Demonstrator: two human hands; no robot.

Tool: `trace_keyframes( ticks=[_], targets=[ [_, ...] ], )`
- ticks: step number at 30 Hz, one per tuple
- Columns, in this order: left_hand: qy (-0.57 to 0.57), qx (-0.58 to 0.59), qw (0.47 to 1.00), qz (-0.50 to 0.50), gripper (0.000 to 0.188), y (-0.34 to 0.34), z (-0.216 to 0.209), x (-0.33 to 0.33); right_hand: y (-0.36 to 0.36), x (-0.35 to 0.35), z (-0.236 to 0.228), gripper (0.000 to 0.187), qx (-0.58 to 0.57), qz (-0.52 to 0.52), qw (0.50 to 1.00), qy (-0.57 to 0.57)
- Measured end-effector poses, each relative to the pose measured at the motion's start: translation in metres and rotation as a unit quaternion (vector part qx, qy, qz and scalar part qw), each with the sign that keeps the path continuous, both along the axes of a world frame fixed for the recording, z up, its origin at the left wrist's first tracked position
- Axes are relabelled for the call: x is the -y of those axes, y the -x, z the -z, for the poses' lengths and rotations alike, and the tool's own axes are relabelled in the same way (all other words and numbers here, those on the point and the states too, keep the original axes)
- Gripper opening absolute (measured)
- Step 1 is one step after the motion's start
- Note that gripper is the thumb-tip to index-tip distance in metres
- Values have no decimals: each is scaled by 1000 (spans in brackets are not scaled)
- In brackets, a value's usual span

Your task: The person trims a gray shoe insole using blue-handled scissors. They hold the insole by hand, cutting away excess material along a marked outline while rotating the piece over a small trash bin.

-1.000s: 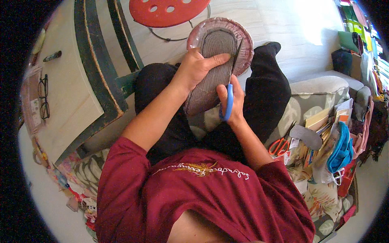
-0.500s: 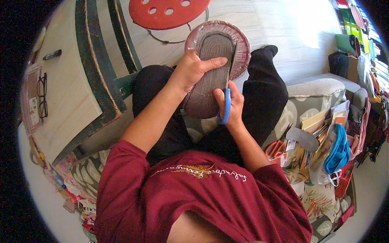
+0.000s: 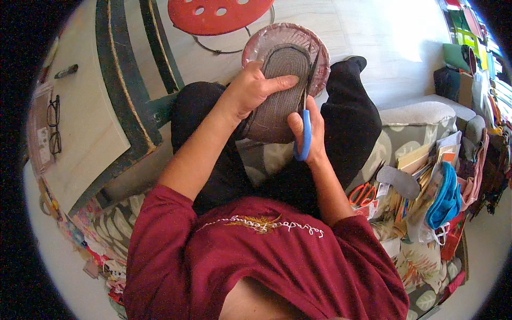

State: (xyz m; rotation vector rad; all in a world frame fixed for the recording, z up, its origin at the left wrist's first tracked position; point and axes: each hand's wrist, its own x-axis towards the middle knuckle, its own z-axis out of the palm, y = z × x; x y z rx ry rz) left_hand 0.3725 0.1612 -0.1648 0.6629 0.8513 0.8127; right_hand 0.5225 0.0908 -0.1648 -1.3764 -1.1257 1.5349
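Note:
My left hand (image 3: 250,92) grips a grey-brown shoe sole (image 3: 278,109) by its left side, the thumb lying flat across the top. Curved stitch-like rows run over the sole's surface. In my right hand (image 3: 317,132) is a pair of scissors (image 3: 306,127) with blue handles, my thumb and fingers around the grips. Their dark blades point away from me along the sole's right edge; whether they touch it I cannot tell. Beneath the far end of the sole stands a round reddish basket (image 3: 258,47) lined with clear plastic.
A red round stool (image 3: 218,24) stands beyond the basket. At left is a table (image 3: 88,117) with eyeglasses (image 3: 54,125) on it. On the patterned sofa at right lie orange-handled scissors (image 3: 362,195), a grey sole-shaped piece (image 3: 400,182), papers and a blue cloth (image 3: 445,197).
The scissors have shifted right, and their blades now tilt outward from the sole's edge. The sole's near end has risen slightly; my left hand keeps its grip.

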Motion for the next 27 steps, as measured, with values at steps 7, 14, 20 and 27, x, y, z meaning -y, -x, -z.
trace_keyframes(
  ticks=[7,14,20,27],
  targets=[
    [37,-4,999,-10,28,0,-3,-1,-1,-2,-4,58,35,-2,999,2],
    [36,16,999,-15,31,2,-3,-2,-5,2,0,60,79,-3,997,26],
    [41,5,999,-20,29,4,-7,-2,-4,5,2,58,75,16,996,38],
    [54,45,997,-9,30,5,-5,-3,-6,9,2,45,23,24,999,38]
  ],
)
